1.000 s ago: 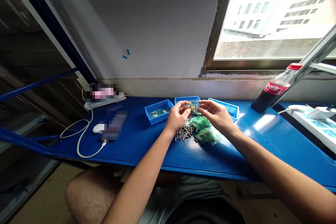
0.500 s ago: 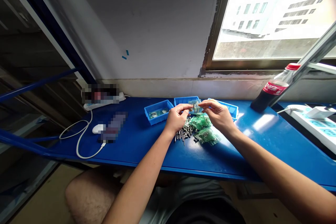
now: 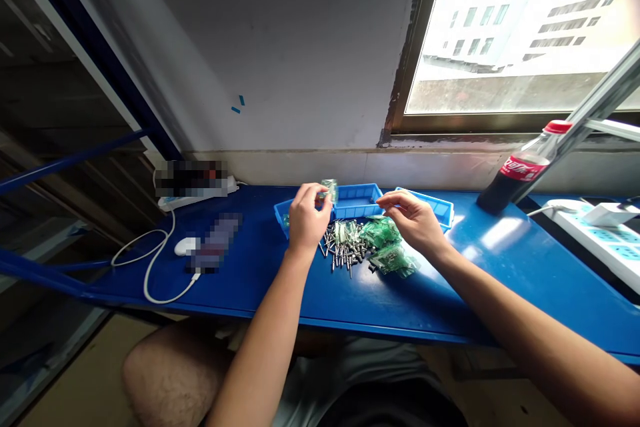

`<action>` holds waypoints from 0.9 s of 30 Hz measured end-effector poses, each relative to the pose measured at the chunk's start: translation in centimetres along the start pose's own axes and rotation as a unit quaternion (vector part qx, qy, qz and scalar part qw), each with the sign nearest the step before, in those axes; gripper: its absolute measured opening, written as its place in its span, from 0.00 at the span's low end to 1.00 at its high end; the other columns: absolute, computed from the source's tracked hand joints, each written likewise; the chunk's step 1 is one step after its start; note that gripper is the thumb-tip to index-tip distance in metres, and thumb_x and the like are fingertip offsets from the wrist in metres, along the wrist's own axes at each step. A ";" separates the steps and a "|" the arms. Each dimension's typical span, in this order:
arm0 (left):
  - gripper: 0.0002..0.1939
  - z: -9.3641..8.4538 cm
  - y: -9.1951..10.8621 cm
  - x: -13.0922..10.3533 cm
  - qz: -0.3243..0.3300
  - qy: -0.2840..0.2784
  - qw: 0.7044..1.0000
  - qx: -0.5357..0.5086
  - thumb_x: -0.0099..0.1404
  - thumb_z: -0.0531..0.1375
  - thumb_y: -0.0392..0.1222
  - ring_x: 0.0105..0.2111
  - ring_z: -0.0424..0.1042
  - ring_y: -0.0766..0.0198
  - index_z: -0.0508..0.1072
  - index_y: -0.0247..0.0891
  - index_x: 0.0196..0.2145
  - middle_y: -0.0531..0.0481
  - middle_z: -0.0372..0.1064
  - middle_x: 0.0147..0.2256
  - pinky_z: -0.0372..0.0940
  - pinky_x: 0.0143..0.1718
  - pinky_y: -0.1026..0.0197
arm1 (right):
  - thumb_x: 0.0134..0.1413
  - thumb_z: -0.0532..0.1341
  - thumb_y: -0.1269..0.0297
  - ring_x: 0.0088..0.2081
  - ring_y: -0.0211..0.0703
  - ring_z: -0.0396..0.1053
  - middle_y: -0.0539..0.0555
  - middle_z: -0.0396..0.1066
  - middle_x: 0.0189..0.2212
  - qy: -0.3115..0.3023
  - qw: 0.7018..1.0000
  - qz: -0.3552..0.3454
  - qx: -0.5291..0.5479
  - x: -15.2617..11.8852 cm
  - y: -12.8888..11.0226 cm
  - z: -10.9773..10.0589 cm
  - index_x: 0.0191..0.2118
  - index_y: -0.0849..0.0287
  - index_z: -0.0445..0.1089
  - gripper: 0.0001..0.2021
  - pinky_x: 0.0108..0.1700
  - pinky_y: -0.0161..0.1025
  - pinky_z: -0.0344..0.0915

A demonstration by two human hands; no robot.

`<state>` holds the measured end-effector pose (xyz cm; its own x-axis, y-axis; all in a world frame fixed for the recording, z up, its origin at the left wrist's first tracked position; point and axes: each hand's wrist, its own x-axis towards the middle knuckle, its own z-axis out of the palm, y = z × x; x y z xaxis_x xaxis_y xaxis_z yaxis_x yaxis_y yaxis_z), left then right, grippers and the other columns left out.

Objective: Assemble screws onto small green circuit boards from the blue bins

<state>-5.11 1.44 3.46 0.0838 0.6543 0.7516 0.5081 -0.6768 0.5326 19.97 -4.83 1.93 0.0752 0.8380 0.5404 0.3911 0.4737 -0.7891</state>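
Observation:
My left hand (image 3: 307,217) is closed on a small clear plastic bag (image 3: 329,191), pinched at the fingertips above the left blue bin (image 3: 281,212). What lies inside the bag is too small to make out. My right hand (image 3: 413,215) hovers in front of the right blue bin (image 3: 440,210), its fingers bent and slightly apart with nothing visible between them. Below and between the hands lie a heap of metal rivet-like pins (image 3: 345,250) and a pile of green plastic packets (image 3: 385,235). The middle blue bin (image 3: 357,197) stands behind the heap.
A cola bottle (image 3: 520,170) leans near the metal strut at the right. A white power strip (image 3: 607,240) lies at the right edge. On the left are a blurred phone-like object (image 3: 215,243), a white cable (image 3: 149,280) and a white rounded device (image 3: 187,247).
My left hand has moved left with the plastic bag, from between both hands to above the left bin. My right hand has let go of the bag and stayed nearly in place.

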 end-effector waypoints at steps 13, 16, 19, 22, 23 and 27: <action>0.18 -1.5 -1.5 -0.4 -0.093 -0.090 0.966 0.225 0.73 0.61 0.46 0.35 0.76 0.48 0.81 0.40 0.27 0.40 0.77 0.27 0.67 0.47 0.47 | 0.71 0.63 0.61 0.48 0.57 0.76 0.57 0.82 0.43 -0.149 0.966 -0.142 -0.155 -0.5 -0.3 0.4 0.50 0.50 0.82 0.10 0.50 0.57 0.76; 0.17 -1.3 -1.3 -0.5 -0.069 -0.067 0.972 0.213 0.73 0.62 0.47 0.41 0.76 0.44 0.82 0.42 0.27 0.39 0.79 0.28 0.65 0.49 0.45 | 0.68 0.68 0.60 0.53 0.60 0.74 0.57 0.83 0.43 -0.200 0.944 -0.194 -0.179 -0.7 -0.2 0.8 0.53 0.47 0.82 0.11 0.53 0.60 0.75; 0.12 -1.0 -0.8 -0.6 -0.028 -0.057 0.980 0.191 0.73 0.62 0.43 0.45 0.74 0.43 0.83 0.43 0.33 0.41 0.82 0.36 0.65 0.50 0.45 | 0.68 0.68 0.62 0.54 0.61 0.73 0.57 0.83 0.42 -0.212 0.929 -0.214 -0.214 -0.9 0.2 1.0 0.50 0.47 0.84 0.09 0.53 0.59 0.75; 0.13 -0.2 0.0 -0.6 0.020 -0.078 0.987 0.138 0.75 0.59 0.41 0.47 0.73 0.45 0.83 0.42 0.37 0.42 0.83 0.40 0.66 0.51 0.44 | 0.68 0.68 0.64 0.53 0.61 0.74 0.58 0.82 0.39 -0.210 0.923 -0.218 -0.239 -0.9 0.6 1.1 0.47 0.48 0.85 0.08 0.52 0.58 0.75; 0.12 0.1 0.4 -0.7 0.035 -0.093 0.989 0.109 0.76 0.59 0.41 0.47 0.73 0.46 0.83 0.41 0.38 0.42 0.83 0.41 0.67 0.52 0.45 | 0.67 0.68 0.65 0.52 0.61 0.74 0.58 0.82 0.38 -0.211 0.922 -0.218 -0.241 -0.9 0.6 1.1 0.46 0.47 0.85 0.08 0.52 0.58 0.75; 0.12 1.6 1.7 -1.2 0.066 -0.135 0.988 0.027 0.76 0.59 0.41 0.48 0.72 0.47 0.83 0.41 0.40 0.42 0.83 0.41 0.68 0.54 0.44 | 0.69 0.66 0.68 0.55 0.61 0.73 0.56 0.82 0.37 -0.223 0.917 -0.228 -0.239 -0.9 0.4 1.1 0.48 0.47 0.84 0.10 0.55 0.59 0.74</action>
<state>-3.00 0.05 2.82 0.3744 0.6324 0.6782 0.5211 -0.7485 0.4102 19.03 -5.08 0.80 -0.5369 0.6610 0.5243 0.6546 0.7184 -0.2354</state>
